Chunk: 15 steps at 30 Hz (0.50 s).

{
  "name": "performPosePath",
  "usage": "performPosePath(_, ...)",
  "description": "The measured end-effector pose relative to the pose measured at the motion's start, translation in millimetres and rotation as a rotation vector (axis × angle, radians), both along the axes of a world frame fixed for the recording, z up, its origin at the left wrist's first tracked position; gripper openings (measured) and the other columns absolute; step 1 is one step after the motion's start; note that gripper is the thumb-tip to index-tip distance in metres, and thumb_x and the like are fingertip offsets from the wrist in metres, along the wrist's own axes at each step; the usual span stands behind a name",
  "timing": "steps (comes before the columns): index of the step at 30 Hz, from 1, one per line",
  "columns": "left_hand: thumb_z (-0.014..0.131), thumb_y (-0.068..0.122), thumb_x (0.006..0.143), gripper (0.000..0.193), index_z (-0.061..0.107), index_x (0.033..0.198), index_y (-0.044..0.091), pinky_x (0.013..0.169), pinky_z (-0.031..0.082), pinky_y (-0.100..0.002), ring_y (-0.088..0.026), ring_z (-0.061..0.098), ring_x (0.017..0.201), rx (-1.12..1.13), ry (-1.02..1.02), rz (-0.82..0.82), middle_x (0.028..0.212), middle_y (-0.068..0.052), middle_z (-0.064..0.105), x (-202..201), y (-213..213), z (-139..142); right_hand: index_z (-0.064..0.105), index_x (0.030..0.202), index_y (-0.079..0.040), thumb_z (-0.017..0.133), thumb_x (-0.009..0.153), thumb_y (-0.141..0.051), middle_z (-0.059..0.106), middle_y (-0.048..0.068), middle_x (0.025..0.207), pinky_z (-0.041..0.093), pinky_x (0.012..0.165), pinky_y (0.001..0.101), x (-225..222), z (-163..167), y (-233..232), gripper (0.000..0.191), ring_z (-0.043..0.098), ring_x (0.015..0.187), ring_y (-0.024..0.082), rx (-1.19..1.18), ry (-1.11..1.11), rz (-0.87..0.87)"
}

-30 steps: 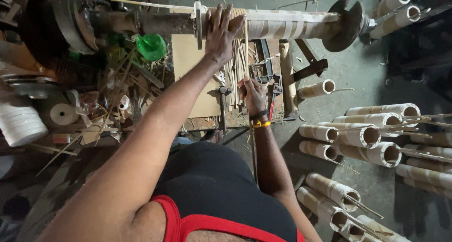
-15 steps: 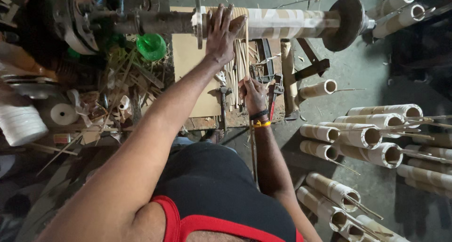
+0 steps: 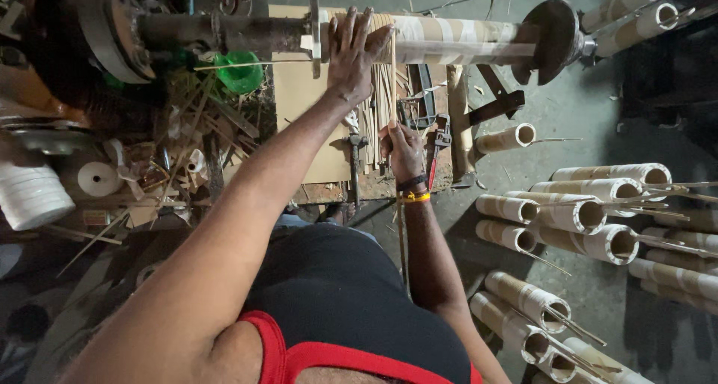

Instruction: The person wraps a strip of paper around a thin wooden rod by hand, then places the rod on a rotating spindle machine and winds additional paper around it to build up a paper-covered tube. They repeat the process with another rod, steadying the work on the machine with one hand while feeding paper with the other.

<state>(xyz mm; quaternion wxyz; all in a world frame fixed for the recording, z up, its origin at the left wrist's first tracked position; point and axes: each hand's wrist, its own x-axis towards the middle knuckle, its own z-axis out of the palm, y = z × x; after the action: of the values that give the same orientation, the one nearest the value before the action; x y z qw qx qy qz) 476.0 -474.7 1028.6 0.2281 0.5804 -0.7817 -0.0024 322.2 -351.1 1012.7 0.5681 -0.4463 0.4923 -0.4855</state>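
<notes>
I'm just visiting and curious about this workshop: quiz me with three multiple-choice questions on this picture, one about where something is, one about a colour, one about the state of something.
1. Where does the left hand rest?
A. on the cardboard tube on the machine's shaft
B. on the floor
C. on the white roll at the left

2. What colour is the plastic thing beside the shaft?
A. blue
B. green
C. yellow

3. What is the right hand doing?
A. hanging open and empty
B. gripping thin strips
C. pressed flat on the floor

Answers:
1. A: the palm and spread fingers lie on the cardboard tube mounted across the shaft.
2. B: it is bright green among the scraps.
3. B: its fingers are closed around thin strips that run up to the tube.
</notes>
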Motion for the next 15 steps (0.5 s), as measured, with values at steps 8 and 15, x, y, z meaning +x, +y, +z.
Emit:
performPosePath(8, 0.073, 0.001, 0.072, 0.109, 0.027, 0.166, 0.034, 0.121, -0.001, -0.074, -0.042, 0.002, 0.155, 0.012, 0.020, -0.020, 0.170, -0.018, 0.006, -2.9, 1.0, 5.0, 0.070, 0.085, -0.001, 0.059, 0.106, -0.036, 0.057, 0.001, 0.061, 0.039, 0.048, 0.0246, -2.7, 0.8, -4.0, 0.043, 0.053, 0.051, 0.009, 0.014, 0.056, -0.021)
performPosePath(15, 0.075, 0.002, 0.075, 0.107, 0.028, 0.165, 0.035, 0.123, 0.000, -0.073, -0.041, 0.001, 0.157, -0.032, 0.033, -0.022, 0.171, -0.015, 0.005, -4.6, 3.3, 4.3, 0.069, 0.084, 0.000, 0.059, 0.106, -0.033, 0.057, 0.001, 0.061, 0.040, 0.047, 0.0253, -5.3, 3.1, -2.4, 0.041, 0.053, 0.051, 0.010, 0.016, 0.055, -0.052)
